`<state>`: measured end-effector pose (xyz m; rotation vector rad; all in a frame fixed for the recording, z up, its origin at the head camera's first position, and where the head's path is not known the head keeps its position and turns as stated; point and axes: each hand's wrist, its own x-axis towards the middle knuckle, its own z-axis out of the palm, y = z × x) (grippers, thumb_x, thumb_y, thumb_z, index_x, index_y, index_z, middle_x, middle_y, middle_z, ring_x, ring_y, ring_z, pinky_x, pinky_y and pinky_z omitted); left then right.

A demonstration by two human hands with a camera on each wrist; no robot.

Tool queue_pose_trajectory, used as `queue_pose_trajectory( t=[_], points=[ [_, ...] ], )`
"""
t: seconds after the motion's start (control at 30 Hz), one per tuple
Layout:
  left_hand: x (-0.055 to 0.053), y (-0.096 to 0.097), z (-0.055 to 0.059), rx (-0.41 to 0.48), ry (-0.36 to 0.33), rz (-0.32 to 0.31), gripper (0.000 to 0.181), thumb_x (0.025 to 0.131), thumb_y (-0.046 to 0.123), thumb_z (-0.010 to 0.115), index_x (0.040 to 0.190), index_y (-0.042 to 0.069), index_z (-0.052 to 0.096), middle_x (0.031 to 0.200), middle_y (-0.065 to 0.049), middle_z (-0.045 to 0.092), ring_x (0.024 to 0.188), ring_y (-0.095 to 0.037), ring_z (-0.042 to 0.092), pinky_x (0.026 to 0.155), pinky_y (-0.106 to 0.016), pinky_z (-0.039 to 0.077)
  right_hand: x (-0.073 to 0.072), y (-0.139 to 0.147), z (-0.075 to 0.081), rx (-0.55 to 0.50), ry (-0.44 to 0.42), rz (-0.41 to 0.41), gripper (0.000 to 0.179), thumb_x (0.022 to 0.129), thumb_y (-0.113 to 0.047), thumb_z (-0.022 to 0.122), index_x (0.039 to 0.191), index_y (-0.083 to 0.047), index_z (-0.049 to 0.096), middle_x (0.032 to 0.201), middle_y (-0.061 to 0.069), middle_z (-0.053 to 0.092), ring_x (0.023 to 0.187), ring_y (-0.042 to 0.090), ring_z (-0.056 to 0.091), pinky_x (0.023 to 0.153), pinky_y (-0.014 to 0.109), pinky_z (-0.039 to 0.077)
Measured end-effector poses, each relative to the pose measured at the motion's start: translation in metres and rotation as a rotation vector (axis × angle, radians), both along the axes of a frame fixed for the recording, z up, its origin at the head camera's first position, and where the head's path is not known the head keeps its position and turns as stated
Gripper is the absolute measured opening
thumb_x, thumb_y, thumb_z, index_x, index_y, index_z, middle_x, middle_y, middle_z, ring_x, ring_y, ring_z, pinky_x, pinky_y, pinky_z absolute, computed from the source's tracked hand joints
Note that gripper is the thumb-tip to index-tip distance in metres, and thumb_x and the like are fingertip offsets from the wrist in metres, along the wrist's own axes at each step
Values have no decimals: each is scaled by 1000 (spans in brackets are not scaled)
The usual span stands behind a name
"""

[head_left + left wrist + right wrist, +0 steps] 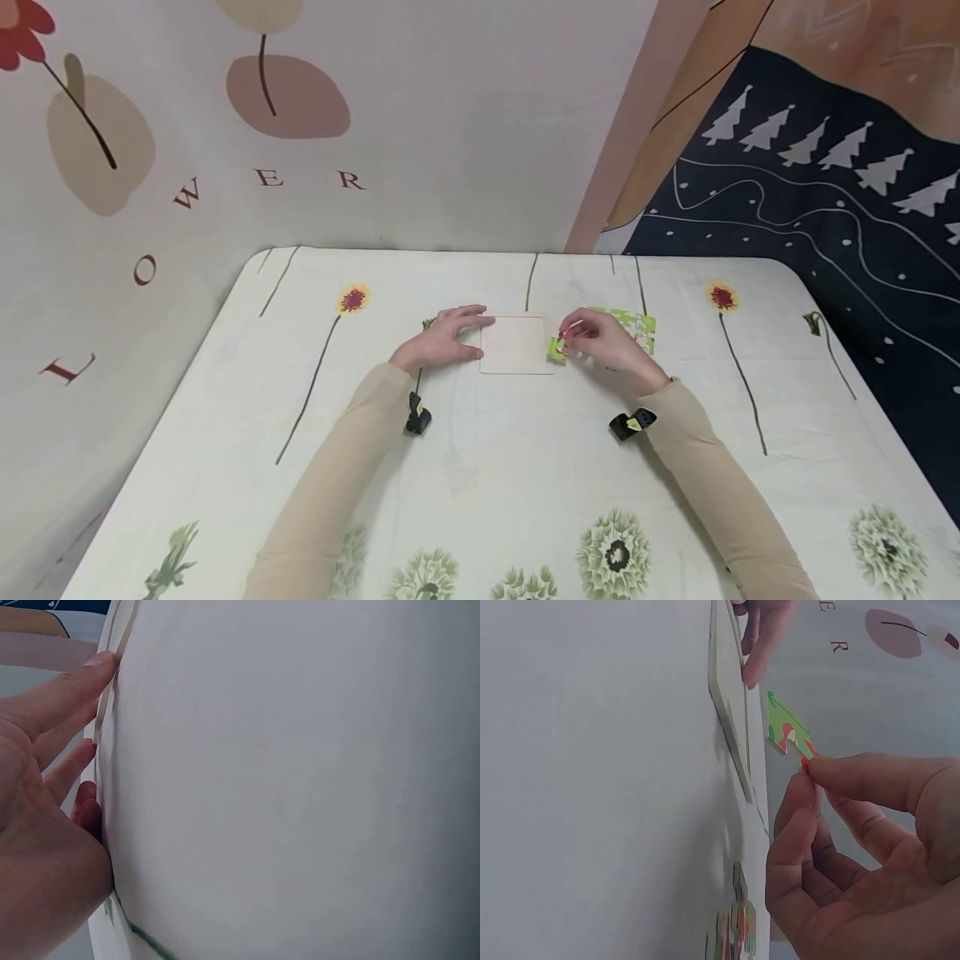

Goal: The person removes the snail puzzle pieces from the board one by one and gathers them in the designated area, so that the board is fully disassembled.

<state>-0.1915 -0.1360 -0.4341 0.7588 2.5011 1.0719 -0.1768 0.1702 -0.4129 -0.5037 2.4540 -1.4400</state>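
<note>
A pale square puzzle board point(516, 345) with a thin reddish edge line lies flat between the two hands. My left hand point(448, 336) rests at its left side, fingers extended, fingertips on the rim. In the left wrist view the fingers point(71, 690) lie along the board's edge. My right hand point(606, 343) pinches a green puzzle piece point(787, 727) with red markings between thumb and forefinger, held just off the board's right side. Several more green puzzle pieces point(637, 327) lie on the table behind the right hand, partly hidden by it.
The table is covered by a white cloth point(480, 483) printed with flowers and stems. A pale wall hanging with letters point(351, 180) stands behind it, and a dark fabric with white trees point(787, 183) hangs at the right.
</note>
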Motion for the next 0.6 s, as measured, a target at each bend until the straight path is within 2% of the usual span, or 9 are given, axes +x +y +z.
queue_pose_trajectory(
  t=[0.17, 0.43, 0.6],
  points=[
    [-2, 1, -1, -24, -17, 9, 58, 89, 13, 68, 142, 5, 47, 155, -13, 26, 140, -37, 15, 109, -58, 16, 1, 8, 1, 37, 7, -18, 18, 91, 0, 60, 108, 4, 61, 101, 20, 65, 89, 28, 60, 66, 30, 43],
    [-2, 1, -1, -43, -18, 10, 59, 88, 14, 69, 142, 6, 47, 155, -12, 26, 140, -37, 15, 109, -57, 16, 1, 18, -5, 64, 9, -35, 14, 90, 2, 59, 104, 5, 62, 96, 18, 64, 83, 23, 57, 60, 27, 43],
    [-2, 2, 0, -38, -17, 12, 59, 88, 14, 69, 142, 5, 47, 155, -12, 27, 140, -37, 15, 109, -57, 16, 1, 22, -5, 100, -14, -61, 12, 91, 0, 60, 103, 2, 62, 101, 19, 64, 84, 23, 58, 62, 26, 46]
  ],
)
